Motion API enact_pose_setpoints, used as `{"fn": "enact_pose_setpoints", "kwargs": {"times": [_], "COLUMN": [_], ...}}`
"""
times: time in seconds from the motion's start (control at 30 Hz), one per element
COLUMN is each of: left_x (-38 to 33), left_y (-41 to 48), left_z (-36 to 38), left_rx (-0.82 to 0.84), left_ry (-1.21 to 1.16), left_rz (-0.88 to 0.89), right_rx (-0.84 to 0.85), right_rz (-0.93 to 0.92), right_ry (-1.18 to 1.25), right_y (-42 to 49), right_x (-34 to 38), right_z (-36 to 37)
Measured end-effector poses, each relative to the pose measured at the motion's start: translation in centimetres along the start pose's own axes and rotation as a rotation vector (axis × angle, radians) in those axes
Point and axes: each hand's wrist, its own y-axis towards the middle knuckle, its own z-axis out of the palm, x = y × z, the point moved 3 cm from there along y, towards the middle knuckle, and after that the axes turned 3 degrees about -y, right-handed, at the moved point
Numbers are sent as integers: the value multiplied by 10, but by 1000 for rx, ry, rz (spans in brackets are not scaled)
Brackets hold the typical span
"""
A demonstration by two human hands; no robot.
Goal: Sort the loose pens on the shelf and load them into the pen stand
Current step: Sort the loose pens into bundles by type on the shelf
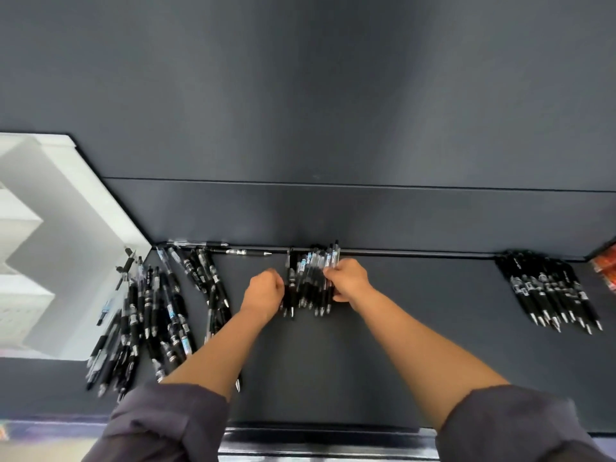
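Note:
A bunch of black pens (pixel 308 281) lies side by side at the back middle of the dark shelf (pixel 416 345). My left hand (pixel 265 291) is curled against the bunch's left side, and my right hand (pixel 348 278) curls over its right side. The two hands hold the bunch between them. A large loose heap of black pens (pixel 150 315) spreads over the shelf's left part. A tidy group of black pens (pixel 553 295) lies at the right. The white pen stand (pixel 66 228), with stepped compartments, stands at the far left.
Two single pens (pixel 246 252) lie along the shelf's back wall between the left heap and the middle bunch. An orange-red packet (pixel 606 265) shows at the right edge. The shelf's front lip (pixel 326 435) runs below my forearms.

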Motion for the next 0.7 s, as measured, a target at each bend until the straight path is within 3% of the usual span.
{"fn": "enact_pose_setpoints", "kwargs": {"times": [0.37,0.5,0.7], "left_x": [-20,-14,-7], "left_y": [5,11,10], "left_z": [15,12,11], "left_rx": [42,44,58], "left_ry": [177,39,-145], "left_rz": [20,-11,-38], "right_rx": [-168,-121,-114], "right_rz": [-126,-190,-131], "right_ry": [-468,-500,-534], "right_y": [-11,-13,-13], "right_x": [9,6,7], "right_z": [5,8,7]}}
